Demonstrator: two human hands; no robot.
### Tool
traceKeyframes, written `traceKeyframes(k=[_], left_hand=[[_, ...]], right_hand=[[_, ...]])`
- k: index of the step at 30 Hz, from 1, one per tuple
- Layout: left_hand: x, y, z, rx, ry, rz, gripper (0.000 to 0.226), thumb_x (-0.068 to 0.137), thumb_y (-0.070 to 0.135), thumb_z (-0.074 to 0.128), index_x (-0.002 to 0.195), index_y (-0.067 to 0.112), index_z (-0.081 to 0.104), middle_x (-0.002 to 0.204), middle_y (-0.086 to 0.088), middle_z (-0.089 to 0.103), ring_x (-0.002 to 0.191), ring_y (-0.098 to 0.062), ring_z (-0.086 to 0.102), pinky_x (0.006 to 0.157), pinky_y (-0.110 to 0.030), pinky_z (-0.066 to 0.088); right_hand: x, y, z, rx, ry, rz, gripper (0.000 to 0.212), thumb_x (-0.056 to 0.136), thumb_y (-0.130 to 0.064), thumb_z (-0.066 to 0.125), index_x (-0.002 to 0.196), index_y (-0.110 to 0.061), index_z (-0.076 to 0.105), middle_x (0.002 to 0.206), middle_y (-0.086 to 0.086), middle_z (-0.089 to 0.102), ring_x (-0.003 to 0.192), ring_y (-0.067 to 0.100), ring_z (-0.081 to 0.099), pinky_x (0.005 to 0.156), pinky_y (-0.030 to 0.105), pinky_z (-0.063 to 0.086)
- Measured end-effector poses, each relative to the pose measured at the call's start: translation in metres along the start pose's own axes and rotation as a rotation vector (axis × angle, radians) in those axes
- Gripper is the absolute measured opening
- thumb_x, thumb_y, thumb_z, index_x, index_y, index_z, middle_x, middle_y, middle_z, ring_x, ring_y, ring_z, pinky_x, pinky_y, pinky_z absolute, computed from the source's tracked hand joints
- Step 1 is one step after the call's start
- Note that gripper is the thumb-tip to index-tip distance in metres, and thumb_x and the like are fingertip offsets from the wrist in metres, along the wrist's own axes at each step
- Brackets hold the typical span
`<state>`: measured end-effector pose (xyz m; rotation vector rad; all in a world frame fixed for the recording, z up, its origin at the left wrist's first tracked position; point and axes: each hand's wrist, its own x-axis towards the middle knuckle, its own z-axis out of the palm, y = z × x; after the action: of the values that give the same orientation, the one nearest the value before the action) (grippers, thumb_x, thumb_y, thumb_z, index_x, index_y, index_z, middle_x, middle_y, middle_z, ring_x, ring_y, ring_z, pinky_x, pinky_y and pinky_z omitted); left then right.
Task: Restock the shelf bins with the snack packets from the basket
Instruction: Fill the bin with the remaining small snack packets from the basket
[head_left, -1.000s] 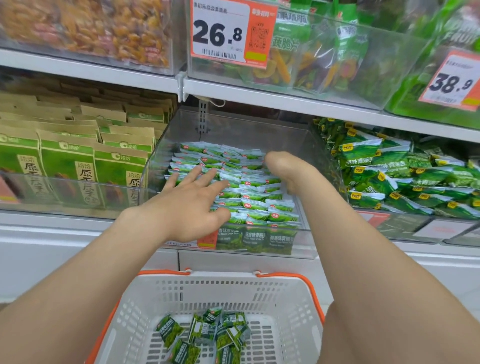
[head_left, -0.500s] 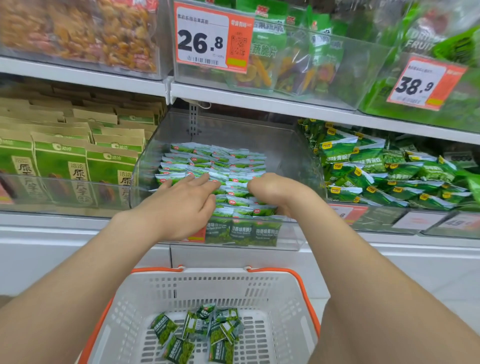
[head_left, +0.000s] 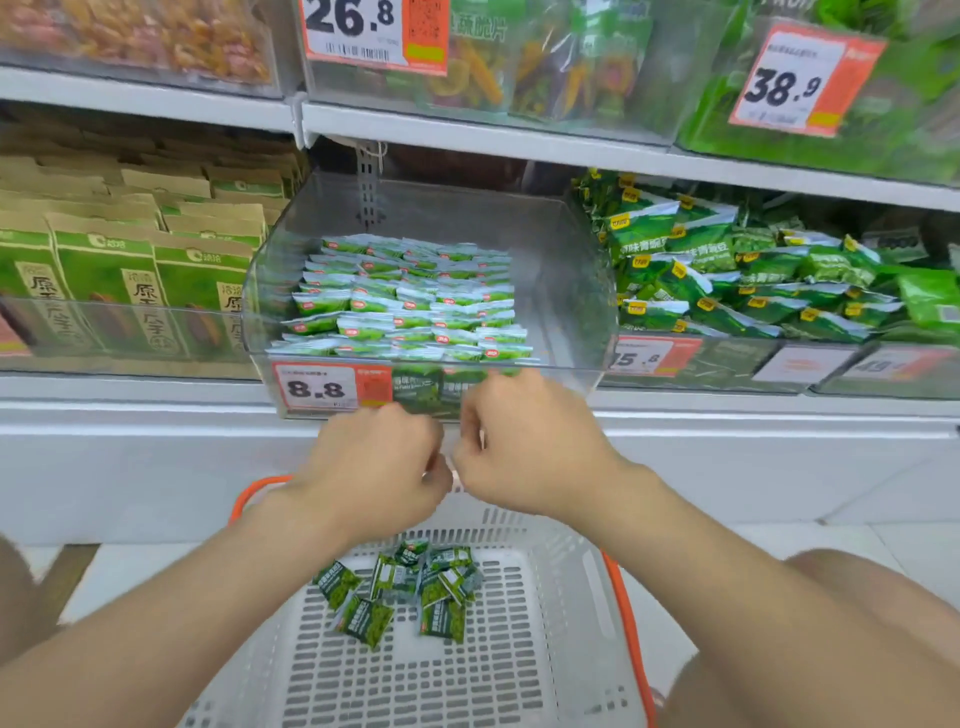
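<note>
Shelves hold clear snack bins above white floor tiles.

Bright, even light, soft shadows. Pale glare on bin walls. Tags above it blurred. Shelf bows outward.

Top-shelf tag: "26.8", over a barcode.
Upper right tag: "38.9".
Centre bin tag: "8.8".
Neighbouring bin tag: partly blurred, ends "5.8".
</note>
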<state>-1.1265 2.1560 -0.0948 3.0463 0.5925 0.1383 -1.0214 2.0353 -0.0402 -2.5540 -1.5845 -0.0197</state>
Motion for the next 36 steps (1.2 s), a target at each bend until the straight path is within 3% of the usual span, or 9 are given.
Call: traceKeyframes(k=[4, 10, 14, 18, 22, 25, 28, 33, 36], left_hand=[[0.0, 0.01, 0.069, 0.019, -0.404, 0.107, 0.021, 0.1, 0.034, 0.046, 0.088, 0.021, 0.058, 0.094, -0.008, 0.066, 0.085, -0.032, 0.066, 0.066, -0.036, 0.049], [-0.01, 0.006, 0.19, -0.024, -0.75, -0.014, 0.026, 0.105, 0.014, 0.043, 0.079, 0.017, 0.048, 0.081, -0.002, 0.05, 0.076, -0.024, 0.054, 0.07, -0.04, 0.049], [-0.033, -0.012, 0.262, 0.021, -0.873, -0.106, 0.022, 0.101, 0.006, 0.046, 0.116, 0.01, 0.062, 0.113, -0.015, 0.062, 0.098, -0.03, 0.067, 0.077, -0.042, 0.056], [-0.051, -0.017, 0.298, -0.039, -1.016, -0.223, 0.08, 0.098, -0.01, 0.045, 0.163, 0.033, 0.027, 0.173, -0.012, -0.005, 0.127, -0.042, 0.056, 0.073, -0.036, 0.051], [-0.055, -0.018, 0.321, -0.126, -1.065, -0.248, 0.09, 0.099, -0.011, 0.046, 0.165, 0.041, 0.016, 0.171, -0.006, -0.025, 0.145, -0.05, 0.038, 0.085, -0.043, 0.055], [-0.058, -0.026, 0.33, -0.165, -0.92, -0.215, 0.064, 0.094, 0.011, 0.067, 0.149, 0.034, 0.045, 0.164, -0.014, 0.016, 0.133, -0.041, 0.052, 0.102, -0.048, 0.053], [-0.06, -0.026, 0.329, -0.202, -0.872, -0.183, 0.038, 0.091, 0.014, 0.075, 0.119, 0.021, 0.05, 0.137, -0.008, 0.034, 0.1, -0.035, 0.065, 0.083, -0.045, 0.059], [-0.059, -0.026, 0.319, -0.363, -0.819, -0.214, 0.024, 0.096, 0.008, 0.054, 0.099, 0.027, 0.039, 0.098, -0.008, 0.049, 0.076, -0.028, 0.052, 0.069, -0.042, 0.046], [-0.041, -0.013, 0.283, -0.754, -0.759, -0.38, 0.019, 0.099, 0.01, 0.056, 0.112, 0.017, 0.043, 0.082, -0.01, 0.049, 0.065, -0.025, 0.043, 0.054, -0.036, 0.044]], right_hand=[[-0.027, 0.004, 0.034, -0.122, -0.346, -0.13, 0.013, 0.09, -0.025, 0.059, 0.084, -0.019, 0.049, 0.074, 0.0, 0.039, 0.079, 0.032, 0.055, 0.065, 0.034, 0.04], [-0.045, 0.02, 0.079, -0.207, -0.616, -0.2, 0.026, 0.1, -0.015, 0.052, 0.076, -0.018, 0.04, 0.084, 0.003, 0.05, 0.069, 0.023, 0.054, 0.064, 0.035, 0.048], [-0.045, 0.035, 0.087, -0.183, -0.73, -0.206, 0.012, 0.101, -0.013, 0.05, 0.089, -0.016, 0.049, 0.084, 0.002, 0.044, 0.068, 0.019, 0.05, 0.062, 0.034, 0.045], [-0.035, 0.037, 0.093, -0.169, -0.765, -0.2, 0.01, 0.099, -0.009, 0.048, 0.092, -0.015, 0.053, 0.09, 0.003, 0.05, 0.068, 0.019, 0.052, 0.054, 0.032, 0.039], [-0.024, 0.033, 0.101, -0.161, -0.764, -0.222, 0.022, 0.101, -0.012, 0.048, 0.082, -0.02, 0.043, 0.088, 0.003, 0.049, 0.069, 0.02, 0.051, 0.053, 0.031, 0.037], [-0.019, 0.032, 0.104, -0.173, -0.768, -0.24, 0.027, 0.102, -0.013, 0.049, 0.078, -0.021, 0.039, 0.089, 0.002, 0.048, 0.069, 0.02, 0.052, 0.053, 0.031, 0.037], [-0.016, 0.027, 0.103, -0.188, -0.78, -0.25, 0.028, 0.102, -0.012, 0.049, 0.078, -0.02, 0.039, 0.089, 0.002, 0.046, 0.066, 0.018, 0.05, 0.052, 0.031, 0.035], [-0.011, 0.019, 0.097, -0.178, -0.77, -0.269, 0.028, 0.102, -0.009, 0.049, 0.077, -0.019, 0.039, 0.087, 0.004, 0.046, 0.064, 0.018, 0.049, 0.051, 0.032, 0.037], [-0.01, 0.018, 0.087, -0.202, -0.774, -0.286, 0.031, 0.1, -0.004, 0.051, 0.076, -0.017, 0.038, 0.083, 0.004, 0.043, 0.066, 0.02, 0.05, 0.055, 0.033, 0.039]])
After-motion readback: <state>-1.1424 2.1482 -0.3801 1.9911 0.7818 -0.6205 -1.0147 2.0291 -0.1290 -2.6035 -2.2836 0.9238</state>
